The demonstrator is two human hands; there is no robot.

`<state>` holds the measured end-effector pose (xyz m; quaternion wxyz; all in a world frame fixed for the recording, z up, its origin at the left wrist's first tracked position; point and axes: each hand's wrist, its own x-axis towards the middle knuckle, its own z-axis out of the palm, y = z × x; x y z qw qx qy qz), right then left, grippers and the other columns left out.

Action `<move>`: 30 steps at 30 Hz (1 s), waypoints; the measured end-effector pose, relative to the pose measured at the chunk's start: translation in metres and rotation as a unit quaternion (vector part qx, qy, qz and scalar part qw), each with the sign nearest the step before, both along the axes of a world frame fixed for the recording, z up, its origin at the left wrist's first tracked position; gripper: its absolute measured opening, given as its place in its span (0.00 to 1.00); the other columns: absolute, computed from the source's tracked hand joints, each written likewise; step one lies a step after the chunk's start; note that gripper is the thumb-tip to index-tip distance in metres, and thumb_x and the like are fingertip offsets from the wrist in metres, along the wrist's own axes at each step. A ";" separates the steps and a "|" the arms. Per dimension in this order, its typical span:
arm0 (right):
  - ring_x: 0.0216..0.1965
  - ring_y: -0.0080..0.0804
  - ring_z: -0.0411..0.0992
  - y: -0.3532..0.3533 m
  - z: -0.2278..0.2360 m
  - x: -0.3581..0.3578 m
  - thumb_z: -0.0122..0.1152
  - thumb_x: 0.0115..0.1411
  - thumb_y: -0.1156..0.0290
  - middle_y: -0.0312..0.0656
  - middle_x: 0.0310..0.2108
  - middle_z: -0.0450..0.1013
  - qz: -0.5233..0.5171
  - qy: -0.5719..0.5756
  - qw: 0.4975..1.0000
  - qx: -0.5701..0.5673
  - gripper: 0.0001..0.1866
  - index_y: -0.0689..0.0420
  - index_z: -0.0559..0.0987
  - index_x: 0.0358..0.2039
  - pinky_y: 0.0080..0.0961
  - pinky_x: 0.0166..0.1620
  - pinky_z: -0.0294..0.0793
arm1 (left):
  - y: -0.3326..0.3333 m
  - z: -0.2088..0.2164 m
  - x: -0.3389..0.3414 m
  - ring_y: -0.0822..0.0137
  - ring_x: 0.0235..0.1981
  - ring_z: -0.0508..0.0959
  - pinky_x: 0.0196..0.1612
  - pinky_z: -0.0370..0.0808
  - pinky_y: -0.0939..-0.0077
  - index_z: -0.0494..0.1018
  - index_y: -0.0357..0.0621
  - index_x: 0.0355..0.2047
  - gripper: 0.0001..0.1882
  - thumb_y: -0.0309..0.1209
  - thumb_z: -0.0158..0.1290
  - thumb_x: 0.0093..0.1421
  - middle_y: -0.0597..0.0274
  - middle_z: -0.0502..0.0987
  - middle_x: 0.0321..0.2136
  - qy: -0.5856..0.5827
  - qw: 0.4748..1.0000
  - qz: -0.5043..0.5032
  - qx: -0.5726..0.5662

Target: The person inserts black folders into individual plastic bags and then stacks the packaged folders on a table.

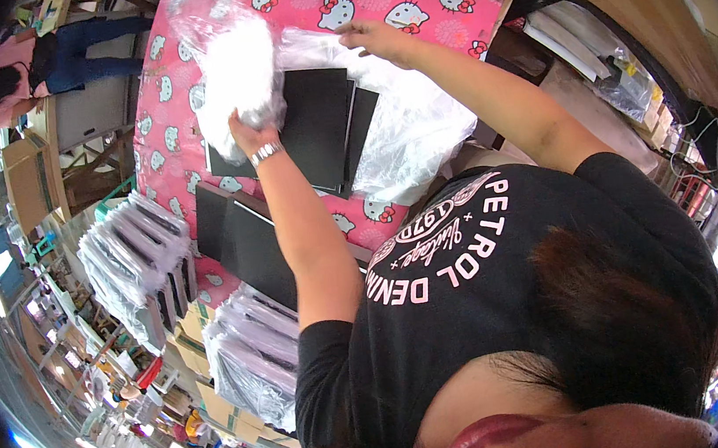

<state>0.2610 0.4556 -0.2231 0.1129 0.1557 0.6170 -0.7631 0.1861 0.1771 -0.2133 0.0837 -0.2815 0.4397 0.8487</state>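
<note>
At 11 o'clock my left hand [253, 135] seemingly grips white plastic [240, 69], right hand [378, 42] open; 2 stacks [136, 249] bagged, black panels [316, 123] bare.

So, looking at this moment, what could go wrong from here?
The white plastic bundle seems held only by the left hand, while the right hand is open and away from it, so it might slip.
The silver wristband is close to the black boards in the view and could scuff one.
The loose plastic beside those boards is crumpled near the black shirt and might snag.
</note>
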 end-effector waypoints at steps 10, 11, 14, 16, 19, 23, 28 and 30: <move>0.49 0.41 0.68 0.092 0.091 0.025 0.56 0.48 0.36 0.51 0.49 0.69 0.027 0.036 0.907 0.420 0.42 0.61 0.69 0.51 0.33 0.51 0.66 | -0.012 0.062 0.146 0.51 0.45 0.73 0.49 0.72 0.56 0.65 0.33 0.48 0.31 0.31 0.48 0.41 0.49 0.72 0.43 0.061 0.977 -0.202 0.019; 0.52 0.44 0.66 0.109 0.072 0.042 0.60 0.48 0.39 0.53 0.52 0.66 0.126 -0.077 0.843 0.517 0.43 0.63 0.67 0.53 0.39 0.53 0.65 | -0.004 0.064 0.148 0.51 0.43 0.74 0.48 0.72 0.56 0.66 0.33 0.46 0.29 0.30 0.48 0.40 0.49 0.73 0.41 0.053 0.972 -0.226 0.033; 0.44 0.37 0.70 0.141 0.054 0.100 0.62 0.51 0.57 0.47 0.44 0.71 0.166 -0.154 0.926 0.302 0.30 0.64 0.70 0.49 0.33 0.47 0.69 | -0.025 0.029 0.139 0.54 0.39 0.75 0.47 0.73 0.57 0.70 0.35 0.37 0.20 0.29 0.49 0.40 0.52 0.75 0.35 -0.078 0.958 -0.255 -0.103; 0.40 0.32 0.71 0.138 0.061 0.141 0.59 0.52 0.67 0.42 0.39 0.72 0.018 -0.107 0.993 0.045 0.22 0.63 0.71 0.46 0.28 0.44 0.71 | -0.050 -0.017 0.125 0.58 0.38 0.75 0.44 0.74 0.62 0.70 0.36 0.35 0.15 0.30 0.53 0.47 0.53 0.75 0.33 -0.116 0.941 -0.268 -0.168; 0.38 0.27 0.70 0.136 0.061 0.177 0.56 0.54 0.72 0.39 0.36 0.73 -0.108 0.036 0.960 -0.257 0.15 0.62 0.73 0.43 0.23 0.42 0.71 | -0.046 -0.010 0.120 0.58 0.46 0.70 0.48 0.69 0.66 0.61 0.32 0.48 0.27 0.34 0.54 0.52 0.49 0.69 0.45 0.011 0.939 -0.163 -0.304; 0.43 0.32 0.70 0.119 0.014 0.223 0.53 0.57 0.71 0.41 0.39 0.73 -0.092 -0.034 0.889 -0.448 0.13 0.62 0.73 0.42 0.25 0.49 0.68 | -0.032 0.013 0.093 0.56 0.54 0.64 0.55 0.62 0.65 0.50 0.28 0.58 0.38 0.36 0.55 0.54 0.42 0.61 0.54 0.001 0.944 -0.101 -0.315; 0.41 0.26 0.70 0.034 0.029 0.163 0.52 0.55 0.73 0.43 0.48 0.69 0.300 -0.034 0.941 -0.150 0.20 0.63 0.70 0.50 0.20 0.40 0.73 | -0.054 -0.009 0.067 0.68 0.39 0.74 0.43 0.71 0.74 0.69 0.38 0.46 0.19 0.34 0.54 0.56 0.64 0.75 0.35 -0.066 0.949 -0.189 -0.243; 0.42 0.27 0.70 0.014 -0.014 0.117 0.51 0.55 0.71 0.42 0.50 0.68 0.331 0.146 0.932 -0.011 0.21 0.62 0.71 0.50 0.22 0.44 0.71 | -0.045 0.003 0.067 0.66 0.41 0.74 0.44 0.71 0.70 0.70 0.39 0.45 0.18 0.32 0.52 0.55 0.63 0.76 0.36 -0.037 0.969 -0.210 -0.126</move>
